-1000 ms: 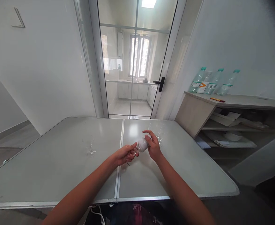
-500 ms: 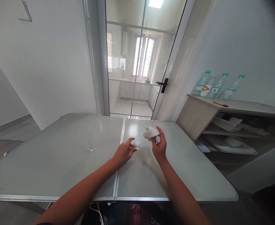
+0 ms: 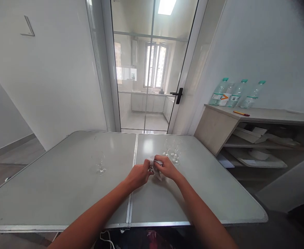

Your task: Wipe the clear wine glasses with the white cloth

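My left hand is closed around a small clear stemmed glass, most of it hidden by fingers and cloth. Pressed against that glass is a thin white cloth or tissue, pinched in my right hand; one corner hangs down toward the table. Just beyond my right hand, several clear stemmed glasses stand upright close together. Off to the left, away from both hands, another clear stemmed glass is on the table; its faint outline makes it hard to tell whether a second one is beside it.
The grey-topped table has a metal seam running across it. To the right is a shelf unit with several plastic bottles and an orange-yellow pen-like item on top. A glass door stands behind the table.
My right hand has moved left and down, bringing the white cloth onto the glass in my left hand. The glasses behind it now show more clearly. The view has tilted up slightly.
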